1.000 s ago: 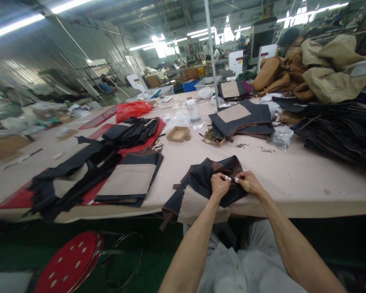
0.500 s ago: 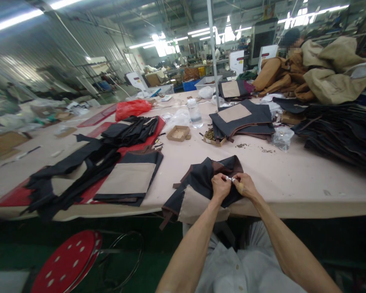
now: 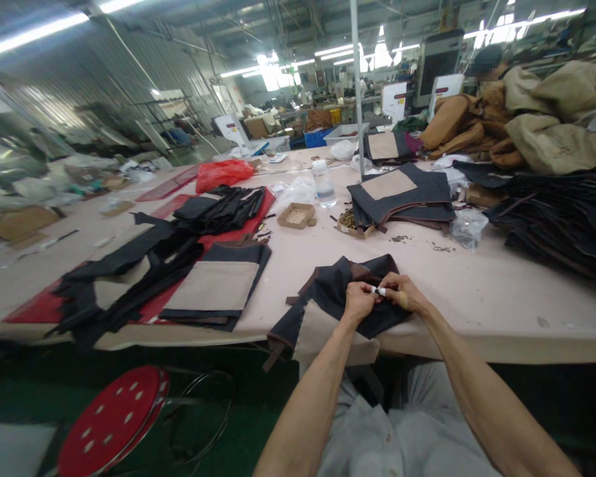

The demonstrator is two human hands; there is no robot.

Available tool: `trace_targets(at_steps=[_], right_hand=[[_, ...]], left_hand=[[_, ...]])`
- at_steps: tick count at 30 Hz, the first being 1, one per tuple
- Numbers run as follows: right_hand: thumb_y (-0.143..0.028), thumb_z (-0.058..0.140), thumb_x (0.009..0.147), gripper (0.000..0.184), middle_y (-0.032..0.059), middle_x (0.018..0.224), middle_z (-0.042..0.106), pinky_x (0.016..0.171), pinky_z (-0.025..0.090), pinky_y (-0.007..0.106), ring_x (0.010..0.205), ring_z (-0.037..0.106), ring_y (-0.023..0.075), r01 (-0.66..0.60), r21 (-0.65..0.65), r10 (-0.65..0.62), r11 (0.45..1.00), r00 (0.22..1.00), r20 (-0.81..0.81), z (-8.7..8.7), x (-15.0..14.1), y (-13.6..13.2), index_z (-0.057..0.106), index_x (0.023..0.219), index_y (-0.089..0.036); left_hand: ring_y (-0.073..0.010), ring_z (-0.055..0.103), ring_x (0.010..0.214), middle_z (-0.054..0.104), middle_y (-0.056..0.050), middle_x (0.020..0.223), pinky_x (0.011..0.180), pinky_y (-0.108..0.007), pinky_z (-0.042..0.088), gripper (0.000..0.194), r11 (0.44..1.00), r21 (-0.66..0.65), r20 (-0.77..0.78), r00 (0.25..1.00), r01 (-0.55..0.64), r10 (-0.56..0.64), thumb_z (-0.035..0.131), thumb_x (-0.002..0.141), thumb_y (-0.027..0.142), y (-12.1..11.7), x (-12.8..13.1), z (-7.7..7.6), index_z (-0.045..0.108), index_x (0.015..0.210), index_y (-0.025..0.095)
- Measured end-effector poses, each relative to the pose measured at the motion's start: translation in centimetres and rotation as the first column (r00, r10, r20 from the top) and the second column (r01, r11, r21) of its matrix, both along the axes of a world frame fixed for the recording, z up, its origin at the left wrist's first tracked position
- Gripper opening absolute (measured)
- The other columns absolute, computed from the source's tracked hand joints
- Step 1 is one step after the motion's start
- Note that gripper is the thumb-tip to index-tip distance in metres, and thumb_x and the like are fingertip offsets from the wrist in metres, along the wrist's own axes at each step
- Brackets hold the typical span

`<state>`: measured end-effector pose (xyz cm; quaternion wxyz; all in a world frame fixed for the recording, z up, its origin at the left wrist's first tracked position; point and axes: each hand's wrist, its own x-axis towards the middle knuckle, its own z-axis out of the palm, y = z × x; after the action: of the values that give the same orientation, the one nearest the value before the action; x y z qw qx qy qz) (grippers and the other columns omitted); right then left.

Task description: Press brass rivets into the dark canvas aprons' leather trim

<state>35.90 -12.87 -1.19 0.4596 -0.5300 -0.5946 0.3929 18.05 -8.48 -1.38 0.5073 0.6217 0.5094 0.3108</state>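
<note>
A dark navy cloth piece (image 3: 332,281) with brown trim and a beige panel (image 3: 318,331) lies bunched at the table's front edge, partly hanging over it. My left hand (image 3: 360,302) is closed in a pinch on this cloth. Close beside it, fingertips almost meeting, my right hand (image 3: 402,293) is also pinched closed. White wraps show on the fingertips of both hands. Between them is a small dark bit, too small to name.
Beyond the cloth stand a box of small light pieces (image 3: 297,216), a box of brass-coloured pieces (image 3: 352,224) and a clear bottle (image 3: 324,184). Dark cloth piles lie left (image 3: 208,285) and right (image 3: 571,218). A pole (image 3: 357,86) rises behind. A red stool (image 3: 114,421) stands lower left.
The view has shifted slightly left. My fingertips have parted a little, and the right hand has tilted, with a small dark bit now showing between the white-wrapped fingertips.
</note>
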Motion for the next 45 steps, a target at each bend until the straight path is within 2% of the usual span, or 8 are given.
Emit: trace_targets(at_steps=[3, 9, 16, 22, 27, 32, 39, 45], right_hand=[[-0.033, 0.070, 0.074, 0.017, 0.0015, 0.072, 0.065, 0.048, 0.047, 0.022, 0.058, 0.058, 0.0138, -0.053, -0.053, 0.053, 0.997, 0.999, -0.001, -0.1, 0.4, 0.5, 0.069, 0.083, -0.018], [-0.032, 0.071, 0.071, 0.016, 0.0069, 0.096, 0.070, 0.050, 0.049, 0.022, 0.064, 0.061, 0.0135, -0.097, -0.009, 0.096, 0.995, 0.995, -0.030, -0.4, 0.7, 0.8, 0.067, 0.069, -0.016], [-0.026, 0.070, 0.068, 0.013, 0.0089, 0.092, 0.073, 0.056, 0.050, 0.022, 0.071, 0.066, 0.0167, -0.008, -0.015, 0.008, 1.000, 1.000, 0.017, -1.2, 0.1, 1.0, 0.066, 0.065, -0.015], [-0.034, 0.071, 0.072, 0.022, 0.0065, 0.083, 0.073, 0.056, 0.053, 0.026, 0.061, 0.064, 0.0157, -0.016, -0.113, -0.003, 0.993, 0.987, -0.163, -1.1, -0.1, 1.0, 0.070, 0.082, -0.014], [-0.035, 0.072, 0.074, 0.030, 0.0026, 0.083, 0.071, 0.058, 0.051, 0.025, 0.062, 0.061, 0.0143, -0.057, -0.069, 0.041, 0.996, 0.975, -0.220, -1.2, -0.4, 0.9, 0.070, 0.098, -0.017], [-0.041, 0.067, 0.083, 0.025, 0.0033, 0.085, 0.070, 0.060, 0.047, 0.027, 0.066, 0.059, 0.0158, 0.096, 0.071, -0.096, 0.993, 0.995, 0.002, -1.6, -1.6, 1.0, 0.072, 0.097, -0.020], [-0.042, 0.068, 0.088, 0.028, 0.0050, 0.092, 0.068, 0.069, 0.045, 0.028, 0.079, 0.060, 0.0184, 0.071, 0.247, -0.168, 0.966, 0.902, 0.398, -0.9, -2.5, 0.3, 0.076, 0.111, -0.028], [-0.040, 0.065, 0.091, 0.025, 0.0041, 0.100, 0.069, 0.072, 0.045, 0.028, 0.084, 0.062, 0.0184, 0.110, 0.220, -0.207, 0.969, 0.849, 0.487, -0.1, -3.1, -0.1, 0.076, 0.110, -0.030]], left_hand=[[-0.0181, 0.073, 0.065, 0.074, -0.006, 0.070, 0.058, -0.022, 0.056, 0.012, 1.000, -0.013, 0.025, 1.000, 0.001, -0.001, 0.071, 0.070, 0.005, 0.2, 0.1, -0.3, 0.074, 0.079, 0.010], [-0.0203, 0.074, 0.065, 0.073, -0.006, 0.068, 0.062, -0.026, 0.060, 0.014, 0.998, -0.065, 0.105, 0.995, 0.007, 0.000, 0.068, 0.067, 0.001, 0.6, 0.2, -1.0, 0.072, 0.077, 0.010], [-0.0194, 0.074, 0.066, 0.074, -0.006, 0.070, 0.066, -0.028, 0.062, 0.015, 0.994, -0.093, 0.155, 0.987, 0.052, -0.037, 0.072, 0.062, 0.002, 0.9, -0.2, -1.0, 0.073, 0.075, 0.009], [-0.0188, 0.072, 0.059, 0.072, -0.007, 0.066, 0.064, -0.032, 0.063, 0.016, 0.972, -0.236, 0.318, 0.944, -0.004, 0.081, 0.071, 0.064, 0.001, 0.8, 0.5, -0.1, 0.068, 0.078, 0.008], [-0.0168, 0.067, 0.048, 0.067, -0.004, 0.055, 0.047, -0.022, 0.052, 0.017, 0.979, -0.102, 0.128, 0.974, -0.177, 0.189, 0.066, 0.064, 0.001, 0.6, 1.3, 0.4, 0.066, 0.079, 0.010], [-0.0128, 0.064, 0.053, 0.068, -0.002, 0.060, 0.050, -0.018, 0.047, 0.016, 0.942, 0.131, -0.023, 0.949, -0.309, 0.314, 0.069, 0.063, 0.007, 0.5, 0.8, 1.4, 0.070, 0.078, 0.013], [-0.0144, 0.066, 0.059, 0.069, -0.002, 0.063, 0.056, -0.021, 0.049, 0.016, 0.910, 0.153, -0.082, 0.912, -0.386, 0.401, 0.072, 0.061, 0.011, 0.9, 0.1, 3.0, 0.071, 0.076, 0.014], [-0.0141, 0.065, 0.062, 0.071, -0.004, 0.069, 0.060, -0.021, 0.049, 0.013, 0.897, 0.224, -0.126, 0.901, -0.382, 0.416, 0.071, 0.065, 0.013, 0.6, -0.3, 2.9, 0.070, 0.078, 0.014]])
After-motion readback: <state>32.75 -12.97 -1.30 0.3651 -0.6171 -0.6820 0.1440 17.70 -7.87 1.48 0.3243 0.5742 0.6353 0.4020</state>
